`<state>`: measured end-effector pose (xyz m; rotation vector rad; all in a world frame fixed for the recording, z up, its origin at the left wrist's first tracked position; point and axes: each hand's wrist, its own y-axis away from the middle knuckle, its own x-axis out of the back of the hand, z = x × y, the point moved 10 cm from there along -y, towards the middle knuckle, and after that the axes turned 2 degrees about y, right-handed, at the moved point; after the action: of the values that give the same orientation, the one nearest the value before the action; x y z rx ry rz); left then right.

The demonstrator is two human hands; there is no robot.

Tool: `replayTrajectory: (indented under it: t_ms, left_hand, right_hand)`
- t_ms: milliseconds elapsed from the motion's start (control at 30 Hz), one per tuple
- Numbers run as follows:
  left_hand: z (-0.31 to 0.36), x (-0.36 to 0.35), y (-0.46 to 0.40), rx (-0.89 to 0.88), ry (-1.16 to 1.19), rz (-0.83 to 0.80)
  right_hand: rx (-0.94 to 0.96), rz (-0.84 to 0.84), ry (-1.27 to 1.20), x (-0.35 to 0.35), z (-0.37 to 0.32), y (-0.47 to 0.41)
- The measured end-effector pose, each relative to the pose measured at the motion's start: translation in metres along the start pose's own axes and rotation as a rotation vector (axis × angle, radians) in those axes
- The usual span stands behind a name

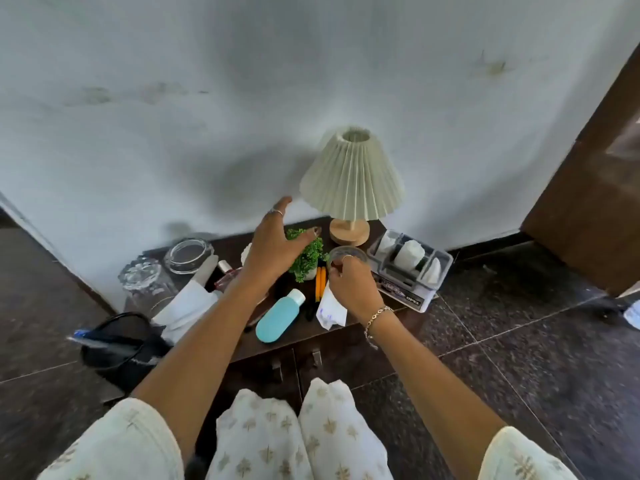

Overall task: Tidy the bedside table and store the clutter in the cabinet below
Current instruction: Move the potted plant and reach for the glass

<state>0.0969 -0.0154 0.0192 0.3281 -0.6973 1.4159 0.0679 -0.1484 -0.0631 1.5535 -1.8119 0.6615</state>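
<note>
Tidying a cluttered dark wooden bedside table point(349, 336).
The right hand point(351, 284) pinches a crumpled white paper point(330, 311) at the table's front edge, directly under its fingers; the left hand point(273, 245) hovers spread and empty over a small green plant point(306, 256). The cabinet below is mostly hidden.

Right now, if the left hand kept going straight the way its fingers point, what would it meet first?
Probably the wall: the open left hand points up and away over the plant, left of the lamp. Depth is unclear.
</note>
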Motion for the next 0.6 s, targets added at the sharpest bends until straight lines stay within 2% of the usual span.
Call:
replayTrajectory:
  t_ms: [100,200,400,533,600]
  left_hand:
    - [-0.009,-0.009,-0.038,-0.026,0.024,-0.004]
    - [-0.023,-0.028,-0.068,-0.021,-0.016,-0.062]
    - [-0.052,-0.056,-0.094,-0.036,-0.056,-0.106]
    - [-0.061,-0.062,-0.104,-0.061,-0.070,-0.087]
    - [-0.060,-0.062,-0.109,-0.074,-0.075,-0.063]
  right_hand:
    - [-0.042,0.085,-0.016,-0.005,0.013,-0.037]
    - [-0.083,0.061,-0.008,-0.015,0.022,-0.064]
    - [-0.079,-0.074,0.264,-0.035,0.024,-0.090]
    - [-0.208,-0.018,0.349,-0.046,0.047,-0.106]
    - [-0.196,-0.026,0.375,-0.051,0.046,-0.109]
